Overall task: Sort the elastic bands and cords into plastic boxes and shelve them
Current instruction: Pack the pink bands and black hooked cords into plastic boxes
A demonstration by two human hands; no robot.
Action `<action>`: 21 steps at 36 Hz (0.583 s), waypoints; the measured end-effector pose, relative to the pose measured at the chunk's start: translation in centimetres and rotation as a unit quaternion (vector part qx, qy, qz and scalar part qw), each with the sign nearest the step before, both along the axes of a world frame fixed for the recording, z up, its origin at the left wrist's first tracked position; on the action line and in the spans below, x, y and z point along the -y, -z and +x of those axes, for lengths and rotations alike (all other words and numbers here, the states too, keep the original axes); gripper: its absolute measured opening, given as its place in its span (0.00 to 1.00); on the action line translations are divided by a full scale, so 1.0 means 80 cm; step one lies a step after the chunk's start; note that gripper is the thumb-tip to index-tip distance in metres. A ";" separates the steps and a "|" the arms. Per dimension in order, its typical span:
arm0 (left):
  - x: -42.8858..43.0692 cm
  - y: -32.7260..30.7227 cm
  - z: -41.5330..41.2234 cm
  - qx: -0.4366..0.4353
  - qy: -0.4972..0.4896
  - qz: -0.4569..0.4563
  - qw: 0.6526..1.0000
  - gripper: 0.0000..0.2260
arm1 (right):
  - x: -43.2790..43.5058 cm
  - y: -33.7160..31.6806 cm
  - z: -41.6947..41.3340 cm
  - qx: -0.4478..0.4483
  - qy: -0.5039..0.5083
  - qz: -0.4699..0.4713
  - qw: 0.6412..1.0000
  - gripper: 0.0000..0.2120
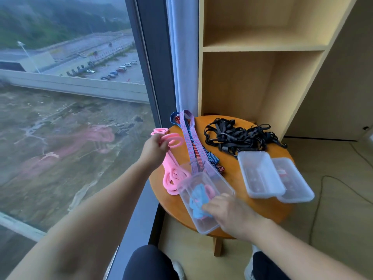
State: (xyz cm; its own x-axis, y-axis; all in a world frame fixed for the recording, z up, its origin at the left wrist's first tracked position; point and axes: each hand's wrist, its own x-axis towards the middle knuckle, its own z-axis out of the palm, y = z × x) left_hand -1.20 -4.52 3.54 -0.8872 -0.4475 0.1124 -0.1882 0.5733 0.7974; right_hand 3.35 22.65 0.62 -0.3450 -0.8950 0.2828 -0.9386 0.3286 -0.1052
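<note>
Your knees (153, 263), in dark trousers, are showing at the bottom edge, below the round wooden surface (232, 172).

1. Right hand (228, 213): you are gripping the clear plastic box (207, 182) by its near right side, fingers curled over the wall. The box is sitting tilted at the near left part of the surface.
2. Blue band (196, 199): it is lying bunched inside that box, with a pink loop against it, just left of your right fingers.
3. Left hand (155, 147): you are holding the upper loops of the pink elastic band (171, 176), fingers curled round them, raised over the left edge of the surface. The remainder is trailing down and coiling on the surface, touching the left side of the held box.
4. Striped bands (191, 142): they are lying in a long strip between your left hand and the black cords, their near ends running behind the held box.
5. Black cords (238, 136): they are lying tangled at the far side, well apart from both hands.
6. Two empty boxes (260, 174): they are resting to the right of your right hand, the left one overlapping the other.
7. Wooden shelf unit (262, 48): it is standing behind the surface, beside the window (70, 98).
</note>
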 end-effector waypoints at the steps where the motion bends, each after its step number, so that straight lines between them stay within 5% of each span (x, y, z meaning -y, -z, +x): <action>1: 0.003 -0.006 -0.002 -0.009 -0.009 0.009 1.000 0.04 | 0.002 0.000 0.000 -0.010 -0.004 0.010 1.000 0.15; 4: 0.009 -0.022 -0.008 -0.022 -0.035 0.033 0.999 0.08 | 0.006 -0.002 0.000 -0.033 -0.017 0.062 0.997 0.02; 10: 0.012 -0.050 -0.015 -0.052 -0.034 0.044 0.997 0.08 | 0.007 -0.001 -0.009 0.094 0.007 0.085 0.992 0.18; 13: 0.012 -0.069 -0.021 -0.069 -0.028 0.035 0.997 0.07 | 0.015 -0.013 -0.017 0.078 0.008 0.074 0.994 0.19; 16: 0.015 -0.099 -0.029 -0.087 -0.023 0.035 0.995 0.06 | 0.031 -0.038 -0.044 0.075 0.006 -0.018 0.997 0.09; 21: 0.025 -0.147 -0.042 -0.124 -0.005 0.012 0.992 0.05 | 0.078 -0.107 -0.115 0.168 0.114 -0.126 0.971 0.11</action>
State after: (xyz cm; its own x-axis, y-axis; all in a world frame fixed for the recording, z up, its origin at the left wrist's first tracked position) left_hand -4.58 -6.55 15.33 -0.8286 -0.4620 0.3161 0.0094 0.5532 0.8330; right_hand -5.85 16.44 9.18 -0.6360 -0.7020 0.3206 -0.7441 0.4476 -0.4960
